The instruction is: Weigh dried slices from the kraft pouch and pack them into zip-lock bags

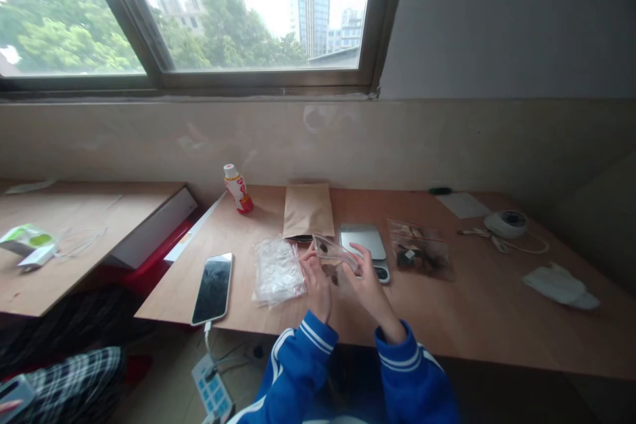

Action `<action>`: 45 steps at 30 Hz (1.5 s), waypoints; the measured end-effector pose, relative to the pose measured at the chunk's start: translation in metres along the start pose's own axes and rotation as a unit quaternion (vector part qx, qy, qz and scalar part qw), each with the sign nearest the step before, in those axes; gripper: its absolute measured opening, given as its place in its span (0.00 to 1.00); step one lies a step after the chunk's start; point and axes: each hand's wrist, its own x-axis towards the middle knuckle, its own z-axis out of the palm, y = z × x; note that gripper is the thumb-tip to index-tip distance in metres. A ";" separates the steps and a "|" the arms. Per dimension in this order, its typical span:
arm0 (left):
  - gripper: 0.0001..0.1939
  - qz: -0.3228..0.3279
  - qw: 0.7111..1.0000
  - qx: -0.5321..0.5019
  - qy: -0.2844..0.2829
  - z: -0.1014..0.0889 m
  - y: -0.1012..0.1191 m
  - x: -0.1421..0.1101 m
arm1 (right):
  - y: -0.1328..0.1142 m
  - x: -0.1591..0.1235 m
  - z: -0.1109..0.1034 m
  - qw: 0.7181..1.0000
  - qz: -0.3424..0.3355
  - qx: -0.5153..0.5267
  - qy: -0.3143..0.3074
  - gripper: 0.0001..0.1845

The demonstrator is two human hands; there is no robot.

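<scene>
"What are the hands holding?"

"The left hand (318,286) and the right hand (366,281) are both pinching a small clear bag (336,252), one at each end. They are holding it over the table (472,318), and dark bits are showing through it."

"Is anything getting in the way?"

"The bag and the right hand are covering the lower left of the scale (360,238). A pile of plastic bags (277,271) is lying just beside the left hand, and a brown paper pouch (309,209) is lying behind."

"And farther out?"

"On the right, a bag of dark pieces (422,258) is lying near the scale, with a white camera (505,225) sitting beyond. On the left, a phone (212,288) is resting near the edge, and a bottle (239,192) is standing behind it."
</scene>
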 end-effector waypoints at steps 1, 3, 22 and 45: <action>0.19 0.003 1.000 -0.006 0.004 -0.002 0.003 0.002 | -0.002 0.001 -0.003 1.000 -0.012 0.020 0.008 0.26; 0.20 0.008 1.000 -0.020 0.012 -0.007 0.008 0.010 | -0.004 0.002 -0.009 0.998 -0.025 0.063 0.007 0.22; 0.15 -0.026 0.993 -0.111 -0.022 -0.018 0.034 0.026 | -0.010 0.005 -0.019 0.993 0.017 0.113 0.042 0.24; 0.16 0.003 0.998 -0.045 -0.047 -0.024 0.057 0.026 | -0.014 0.003 -0.036 0.990 -0.023 0.032 0.135 0.21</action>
